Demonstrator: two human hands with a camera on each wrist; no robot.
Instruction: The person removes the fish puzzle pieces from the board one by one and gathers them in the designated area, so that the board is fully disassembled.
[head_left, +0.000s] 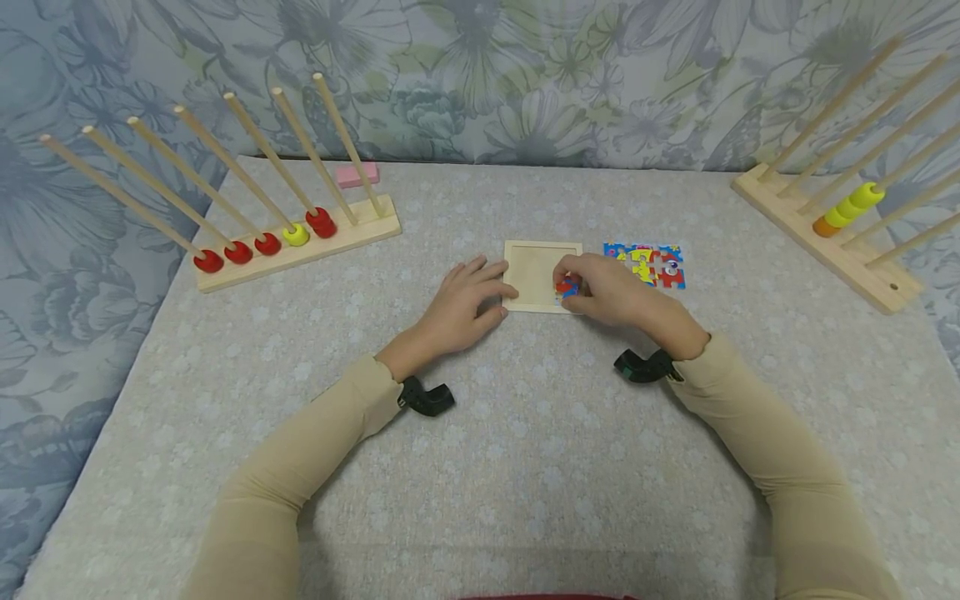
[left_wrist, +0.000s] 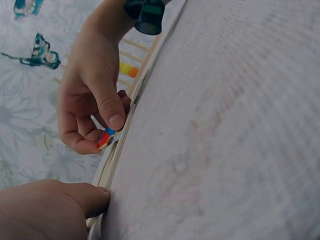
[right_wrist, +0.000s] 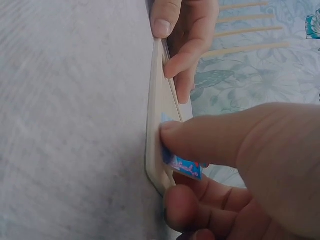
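Note:
A small wooden puzzle tray (head_left: 531,275) with a raised rim lies flat in front of me. My left hand (head_left: 463,308) rests at its left edge, fingers extended, with thumb and fingertips on the rim. Over the right end of the tray, my right hand (head_left: 613,290) pinches a blue and red jigsaw piece (head_left: 567,288) between thumb and fingers. In the right wrist view the piece (right_wrist: 186,166) is tilted, one edge down inside the rim. Just right of the tray lie several joined jigsaw pieces (head_left: 666,265) in blue, yellow and red, partly hidden by the right hand.
At the left stands a wooden peg rack (head_left: 360,233) with red and yellow beads low on its pegs. Another rack (head_left: 885,287) with yellow and orange beads stands at the right. A pink block (head_left: 357,175) lies behind the left rack, near the floral backdrop (head_left: 480,83).

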